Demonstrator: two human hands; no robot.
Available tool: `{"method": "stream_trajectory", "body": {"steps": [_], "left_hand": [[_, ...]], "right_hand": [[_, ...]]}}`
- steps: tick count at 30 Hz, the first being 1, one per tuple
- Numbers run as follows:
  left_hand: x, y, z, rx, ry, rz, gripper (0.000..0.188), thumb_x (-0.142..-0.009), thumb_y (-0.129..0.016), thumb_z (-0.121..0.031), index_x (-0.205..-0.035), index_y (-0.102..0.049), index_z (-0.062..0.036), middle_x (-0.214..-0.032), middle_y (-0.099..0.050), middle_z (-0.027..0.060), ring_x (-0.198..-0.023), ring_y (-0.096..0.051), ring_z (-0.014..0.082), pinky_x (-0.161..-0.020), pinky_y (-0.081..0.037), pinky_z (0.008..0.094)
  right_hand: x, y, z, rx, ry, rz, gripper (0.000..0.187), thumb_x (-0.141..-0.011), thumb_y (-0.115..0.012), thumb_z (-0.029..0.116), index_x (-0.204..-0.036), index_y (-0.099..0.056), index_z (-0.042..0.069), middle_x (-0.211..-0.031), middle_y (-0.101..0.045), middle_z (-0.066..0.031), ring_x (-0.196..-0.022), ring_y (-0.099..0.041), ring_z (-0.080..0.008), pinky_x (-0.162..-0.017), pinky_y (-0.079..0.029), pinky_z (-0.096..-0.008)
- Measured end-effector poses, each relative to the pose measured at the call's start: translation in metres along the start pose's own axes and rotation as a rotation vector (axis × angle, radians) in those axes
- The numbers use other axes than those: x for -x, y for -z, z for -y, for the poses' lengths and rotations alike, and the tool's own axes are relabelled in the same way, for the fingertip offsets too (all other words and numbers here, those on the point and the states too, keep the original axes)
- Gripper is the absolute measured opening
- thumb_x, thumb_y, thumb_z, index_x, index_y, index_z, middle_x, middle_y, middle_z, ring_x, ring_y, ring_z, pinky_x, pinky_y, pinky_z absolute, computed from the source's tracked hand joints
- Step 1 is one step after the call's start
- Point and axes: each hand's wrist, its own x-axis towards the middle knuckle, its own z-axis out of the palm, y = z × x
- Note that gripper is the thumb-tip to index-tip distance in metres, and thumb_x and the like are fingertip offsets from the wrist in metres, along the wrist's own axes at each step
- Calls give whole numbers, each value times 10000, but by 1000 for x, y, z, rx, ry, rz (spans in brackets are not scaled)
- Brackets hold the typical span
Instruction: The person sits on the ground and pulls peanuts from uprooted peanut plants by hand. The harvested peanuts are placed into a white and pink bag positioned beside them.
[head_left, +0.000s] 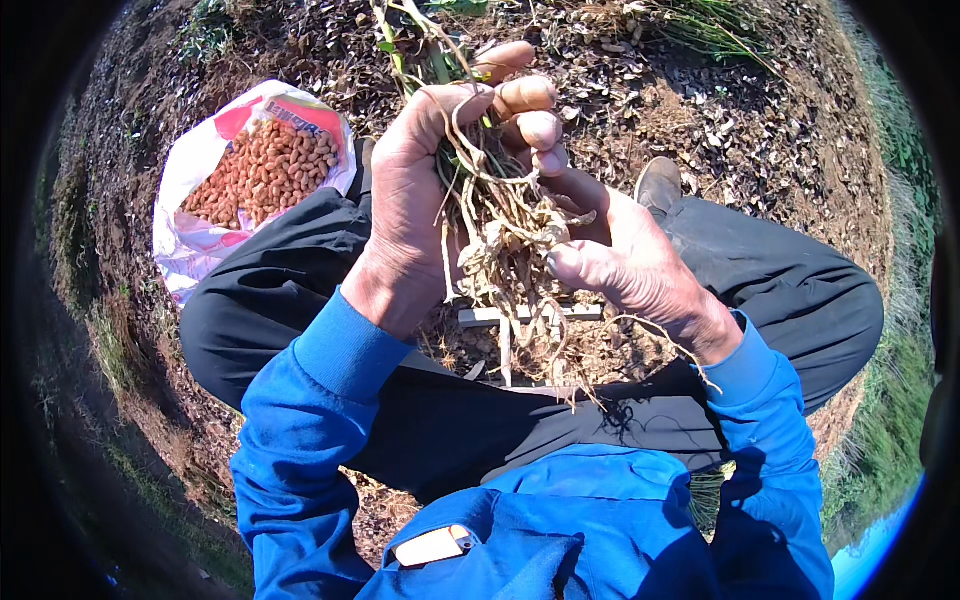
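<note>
My left hand is closed around the stems of an uprooted peanut plant, fingers curled at the top. Green stems stick out above that hand, while pale roots and a few pods dangle below it. On the plant's right side, my right hand grips the tangle of roots and pods, its thumb pressed against them. The right fingers behind the plant are partly hidden. Loose root strands hang down between my legs.
A white and pink sack of picked peanuts stands open beside my left knee. Under the plant lies a pale grey bar. Dry leaves cover the soil ahead. Cut green stalks lie at the far right.
</note>
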Motion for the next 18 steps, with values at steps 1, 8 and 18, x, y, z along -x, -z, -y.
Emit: {"method": "stream_trajectory", "body": {"steps": [1,8,18], "left_hand": [[-3,1,-1,-18,7,8,513,-921,-501,-188,-1354,-421,75,-1160,-593,169,-930,-587,208,-819,-513,328],[-7,-11,11,-567,-91,-64,573,-969,-419,-338,-1408,-416,30,-1397,-489,176,-1300,-462,249,-1066,-371,349],[-3,-22,18,-779,128,-311,528,-1012,-437,-444,-1272,-547,1,-1174,-645,124,-1058,-628,167,-910,-513,318]], "right_hand": [[1,-2,1,-10,14,-19,717,-865,-741,234,-1427,-363,-2,-1242,-566,-104,-1067,-592,-141,-881,-534,-291],[11,-4,3,69,96,-79,819,-809,-792,162,-1443,-312,-37,-1353,-473,-121,-1190,-541,-187,-979,-512,-324],[9,12,-15,927,528,-316,414,-720,-774,131,-1082,-618,4,-908,-611,-150,-755,-603,-293,-718,-514,-386]]}}
